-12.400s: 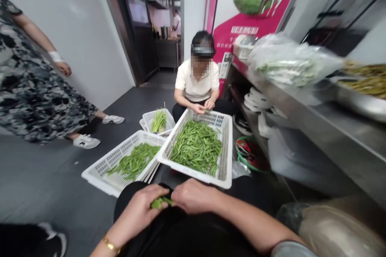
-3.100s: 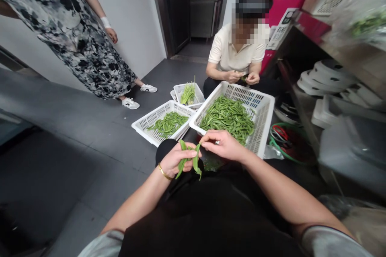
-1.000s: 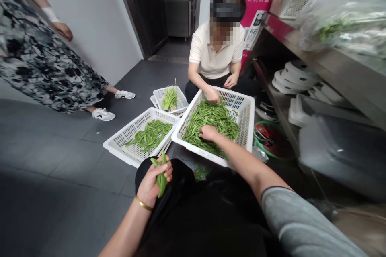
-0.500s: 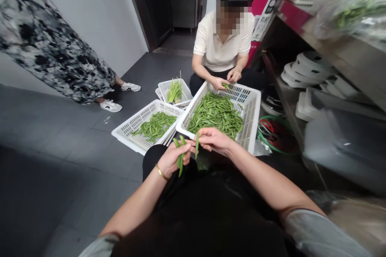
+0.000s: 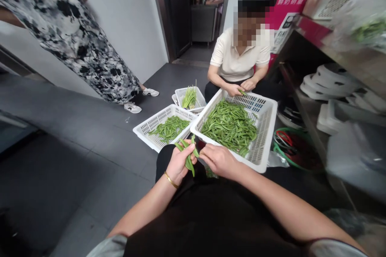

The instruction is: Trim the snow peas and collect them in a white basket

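Note:
My left hand (image 5: 181,162) is closed round several green pea pods (image 5: 189,164), which stick out past the thumb and below the fingers. One more pod (image 5: 194,149) stands at the left fingertips, slanting down toward my right hand (image 5: 219,160). The right fingers are bent and pinched together at that pod's lower end; the exact grip is partly hidden by the knuckles. Both hands are over my lap, at the near edge of a large white basket (image 5: 269,144) with a heap of pea pods (image 5: 229,126). A second white basket (image 5: 144,133) to its left contains a smaller heap (image 5: 171,127).
Opposite me a seated person (image 5: 241,60) handles a pod over the large basket. A small basket (image 5: 199,95) with long green stalks (image 5: 189,97) stands behind. Someone in a patterned dress (image 5: 87,48) stands at left. Shelves with white containers (image 5: 325,82) line the right.
The pod upright in my right fingers has passed to my left fingertips. My right hand has curled and turned knuckles up. The camera view has shifted, moving the scene rightward and down.

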The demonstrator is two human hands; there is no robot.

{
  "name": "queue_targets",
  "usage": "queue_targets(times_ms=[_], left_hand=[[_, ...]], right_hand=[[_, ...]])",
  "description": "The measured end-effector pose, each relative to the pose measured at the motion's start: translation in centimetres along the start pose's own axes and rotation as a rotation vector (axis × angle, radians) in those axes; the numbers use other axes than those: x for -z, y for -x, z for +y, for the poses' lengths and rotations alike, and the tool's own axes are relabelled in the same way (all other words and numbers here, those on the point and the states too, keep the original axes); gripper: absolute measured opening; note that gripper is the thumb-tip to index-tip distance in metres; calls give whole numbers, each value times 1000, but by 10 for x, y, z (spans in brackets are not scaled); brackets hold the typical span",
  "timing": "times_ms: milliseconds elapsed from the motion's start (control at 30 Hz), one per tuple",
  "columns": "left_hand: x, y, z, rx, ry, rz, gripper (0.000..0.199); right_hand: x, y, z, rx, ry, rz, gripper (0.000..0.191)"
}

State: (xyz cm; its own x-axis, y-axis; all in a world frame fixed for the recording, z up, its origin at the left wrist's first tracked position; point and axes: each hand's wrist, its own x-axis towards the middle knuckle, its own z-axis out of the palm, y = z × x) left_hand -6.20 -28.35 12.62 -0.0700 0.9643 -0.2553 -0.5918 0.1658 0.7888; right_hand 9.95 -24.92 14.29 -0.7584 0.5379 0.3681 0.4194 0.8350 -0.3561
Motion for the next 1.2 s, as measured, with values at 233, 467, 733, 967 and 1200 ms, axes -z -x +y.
queue_targets(times_ms=[233,467,733,967,1200], left_hand=[[4,7,-2,-25,22,29,35],[13,6,0,199,-72,-318,28],[29,-1,18,285,-57,-316,23],[32,4,9,377,-182,-334,23],[29,-1,14,145,-1025,-472,19]], right_hand=[[-3,1,-5,101,28,17,29],[17,-3,-4,-21,-757,-156,25],[49,13,51,-415,-666,346,21],[21,-3,9,100,147,-115,22],[7,-7,15,140,-11,-436,19]])
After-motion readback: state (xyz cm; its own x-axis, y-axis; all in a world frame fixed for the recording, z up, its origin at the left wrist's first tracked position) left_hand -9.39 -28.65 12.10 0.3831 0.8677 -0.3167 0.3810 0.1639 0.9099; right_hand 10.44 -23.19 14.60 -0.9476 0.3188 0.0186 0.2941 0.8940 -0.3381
